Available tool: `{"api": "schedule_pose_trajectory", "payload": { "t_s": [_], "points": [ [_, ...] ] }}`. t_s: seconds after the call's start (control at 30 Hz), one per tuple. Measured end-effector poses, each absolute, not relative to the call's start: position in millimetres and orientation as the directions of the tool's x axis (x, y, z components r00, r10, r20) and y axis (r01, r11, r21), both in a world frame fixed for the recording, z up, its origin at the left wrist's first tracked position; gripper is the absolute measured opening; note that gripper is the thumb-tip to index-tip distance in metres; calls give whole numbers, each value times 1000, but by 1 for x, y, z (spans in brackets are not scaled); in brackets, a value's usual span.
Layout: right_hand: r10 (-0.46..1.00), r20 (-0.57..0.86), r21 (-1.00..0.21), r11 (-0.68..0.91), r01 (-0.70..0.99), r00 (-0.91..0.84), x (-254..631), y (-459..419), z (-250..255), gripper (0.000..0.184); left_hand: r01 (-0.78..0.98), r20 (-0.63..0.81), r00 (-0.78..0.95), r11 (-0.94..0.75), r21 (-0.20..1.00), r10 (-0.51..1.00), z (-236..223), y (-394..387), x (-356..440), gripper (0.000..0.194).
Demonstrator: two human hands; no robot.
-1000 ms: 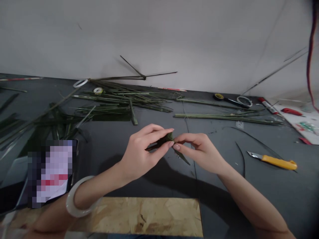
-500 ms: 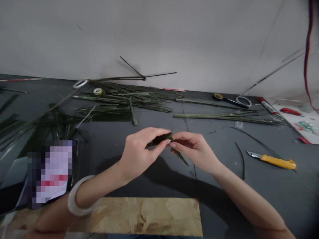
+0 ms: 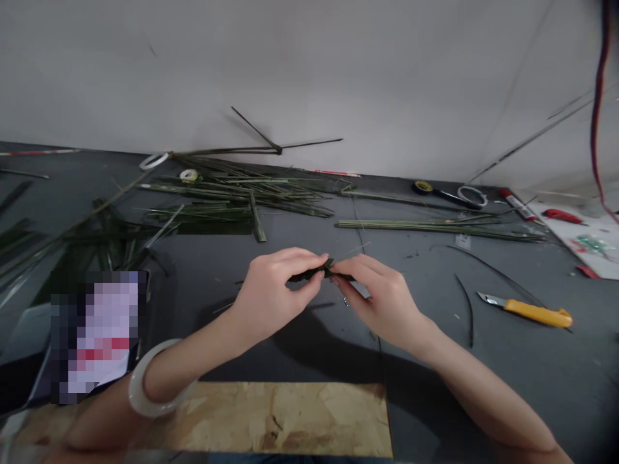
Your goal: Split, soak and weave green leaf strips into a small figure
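Observation:
Above the middle of the dark grey table (image 3: pixel 507 374), both hands pinch one small folded dark green leaf strip (image 3: pixel 316 272). My left hand (image 3: pixel 271 293), with a white bangle (image 3: pixel 145 386) on its wrist, grips the strip's left part between thumb and fingers. My right hand (image 3: pixel 382 296) closes on the right end, fingers wrapped over it. The fingertips of the two hands nearly touch. Most of the strip is hidden by the fingers.
A pile of long green leaf strips (image 3: pixel 232 193) lies at the back, more dark leaves (image 3: pixel 72 245) at the left. A yellow utility knife (image 3: pixel 527 310) lies at the right, tape rolls (image 3: pixel 449 192) and red tools (image 3: pixel 561 216) beyond. A chipboard panel (image 3: pixel 271 419) sits at the near edge.
My right hand has turned over the strip's right end, so the dangling tail below is no longer seen. Both hands have drawn slightly closer together.

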State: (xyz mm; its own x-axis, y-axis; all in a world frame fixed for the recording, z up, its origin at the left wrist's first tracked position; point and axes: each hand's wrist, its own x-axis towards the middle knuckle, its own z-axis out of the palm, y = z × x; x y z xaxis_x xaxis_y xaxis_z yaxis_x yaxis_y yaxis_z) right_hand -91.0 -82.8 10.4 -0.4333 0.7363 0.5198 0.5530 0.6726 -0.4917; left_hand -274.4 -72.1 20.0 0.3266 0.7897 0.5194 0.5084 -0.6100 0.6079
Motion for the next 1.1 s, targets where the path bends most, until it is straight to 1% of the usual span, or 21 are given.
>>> {"api": "schedule_pose_trajectory", "payload": {
  "t_s": [0.13,0.2,0.3,0.5,0.67,0.8,0.9,0.93,1.0,1.1],
  "points": [
    [681,583,-411,718,562,-443,-87,-82,14,19,471,420,382,-564,678,823,24,-70,-277,21],
    [676,598,-405,718,566,-430,-87,-82,15,18,468,371,392,-530,707,842,26,-70,-277,22],
    [692,598,-428,703,568,-405,-87,-82,17,18,480,323,387,-488,729,864,25,-71,-276,24],
    [721,582,-466,675,572,-376,-86,-81,18,16,463,307,367,-459,758,878,21,-70,-274,20],
    [716,597,-445,671,593,-362,-85,-79,18,13,429,297,364,-442,788,883,22,-71,-274,17],
    [734,602,-454,640,620,-316,-83,-80,17,5,415,256,360,-400,817,897,23,-70,-274,15],
    [775,574,-487,582,651,-263,-83,-81,17,12,420,235,351,-377,825,906,25,-70,-274,13],
    [792,554,-507,566,650,-258,-83,-81,17,12,420,235,351,-377,825,906,25,-71,-274,13],
    [829,488,-562,538,629,-273,-83,-81,18,7,414,245,357,-388,824,901,26,-71,-274,13],
    [874,380,-646,485,590,-303,-83,-81,21,9,407,255,375,-405,819,891,25,-72,-274,14]
  ]
}}
